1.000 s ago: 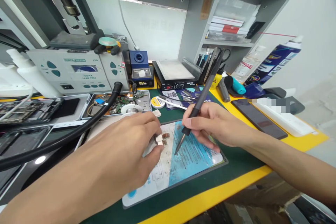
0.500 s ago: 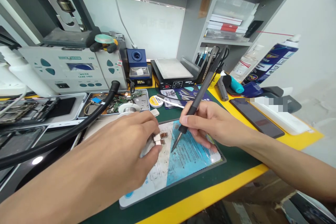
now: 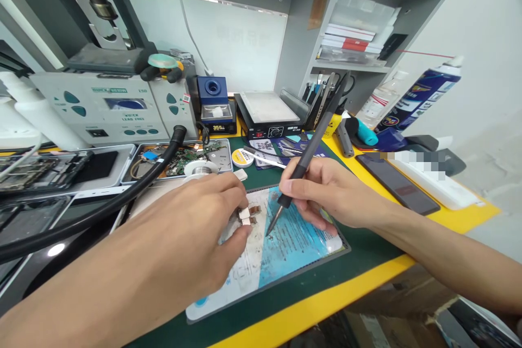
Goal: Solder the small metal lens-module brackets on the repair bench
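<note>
My right hand [image 3: 322, 190] grips a soldering iron [image 3: 312, 147] like a pen, its bare metal tip slanting down to the blue part of a stained blue-and-white work pad [image 3: 299, 258]. Whether the tip touches the pad I cannot tell. Left of the tip, the thumb and fingers of my left hand [image 3: 216, 223] close around a small white part with copper-brown flex tabs [image 3: 245, 216]. The tabs point toward the iron, with a small gap between. My fingers hide the left side of the part.
A spool of solder wire [image 3: 200, 168] stands behind my left hand. A black hose [image 3: 150, 176] crosses the left side, near a tray of circuit boards [image 3: 218, 156]. Further back are a rework station [image 3: 122, 109] and a small heating plate [image 3: 271, 114]. A phone [image 3: 397, 182] lies on the right.
</note>
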Demonstrator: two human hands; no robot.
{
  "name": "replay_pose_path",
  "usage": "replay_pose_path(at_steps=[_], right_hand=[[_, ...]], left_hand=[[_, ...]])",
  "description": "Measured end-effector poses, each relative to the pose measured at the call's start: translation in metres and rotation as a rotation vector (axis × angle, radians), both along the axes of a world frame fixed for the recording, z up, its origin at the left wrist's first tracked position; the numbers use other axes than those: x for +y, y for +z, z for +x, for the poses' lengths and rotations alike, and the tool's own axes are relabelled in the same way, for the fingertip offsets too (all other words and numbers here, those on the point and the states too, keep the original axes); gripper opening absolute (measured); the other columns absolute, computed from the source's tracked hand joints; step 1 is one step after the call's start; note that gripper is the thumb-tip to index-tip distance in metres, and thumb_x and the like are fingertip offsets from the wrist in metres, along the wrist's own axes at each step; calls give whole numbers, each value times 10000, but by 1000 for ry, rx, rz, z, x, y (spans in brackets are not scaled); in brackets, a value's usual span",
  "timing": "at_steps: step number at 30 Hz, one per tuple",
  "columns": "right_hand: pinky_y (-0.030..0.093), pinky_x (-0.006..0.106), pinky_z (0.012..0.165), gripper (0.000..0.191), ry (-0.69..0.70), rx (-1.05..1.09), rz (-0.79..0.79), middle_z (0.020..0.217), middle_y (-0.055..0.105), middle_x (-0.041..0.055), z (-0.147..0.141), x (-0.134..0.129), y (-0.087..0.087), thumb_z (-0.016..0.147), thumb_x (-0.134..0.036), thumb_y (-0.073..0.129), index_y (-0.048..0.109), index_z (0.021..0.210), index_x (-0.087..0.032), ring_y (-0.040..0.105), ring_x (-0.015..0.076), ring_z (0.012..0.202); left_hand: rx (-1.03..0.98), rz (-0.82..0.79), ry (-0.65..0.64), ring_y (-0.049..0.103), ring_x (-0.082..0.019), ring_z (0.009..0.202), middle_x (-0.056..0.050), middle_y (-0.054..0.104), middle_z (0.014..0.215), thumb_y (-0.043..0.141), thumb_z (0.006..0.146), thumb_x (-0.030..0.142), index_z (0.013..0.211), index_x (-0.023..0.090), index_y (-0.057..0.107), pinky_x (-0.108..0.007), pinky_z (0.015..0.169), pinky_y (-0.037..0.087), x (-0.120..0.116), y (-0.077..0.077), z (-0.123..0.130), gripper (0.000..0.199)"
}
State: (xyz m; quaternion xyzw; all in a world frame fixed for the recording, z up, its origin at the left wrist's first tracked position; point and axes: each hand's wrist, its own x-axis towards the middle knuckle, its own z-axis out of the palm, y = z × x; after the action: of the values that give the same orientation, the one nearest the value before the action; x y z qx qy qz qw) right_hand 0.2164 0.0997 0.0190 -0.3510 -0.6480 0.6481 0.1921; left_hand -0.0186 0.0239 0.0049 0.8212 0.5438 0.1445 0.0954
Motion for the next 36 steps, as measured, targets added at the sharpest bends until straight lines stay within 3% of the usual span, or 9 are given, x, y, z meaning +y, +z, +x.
replay_pose_path(at_steps=[25,36], right_hand=[[383,141,263,223,-28,15,-16,424,569,-76,-2,1,-1,860,-264,770,592,748,-188,459,83,273],[426,165,248,226,-49,47,-38,476,574,-78,0,3,-5,853,-278,793,605,766,-188,487,94,296]], left_hand=[[3,-44,2,695,-319,994,-86,723,1138,431,936,452,992,257,742,-622,904,589,2,4,2,371],[-1,-25,0,702,-323,1015,-90,734,1156,441,938,462,1040,269,755,-578,907,597,2,3,2,382]])
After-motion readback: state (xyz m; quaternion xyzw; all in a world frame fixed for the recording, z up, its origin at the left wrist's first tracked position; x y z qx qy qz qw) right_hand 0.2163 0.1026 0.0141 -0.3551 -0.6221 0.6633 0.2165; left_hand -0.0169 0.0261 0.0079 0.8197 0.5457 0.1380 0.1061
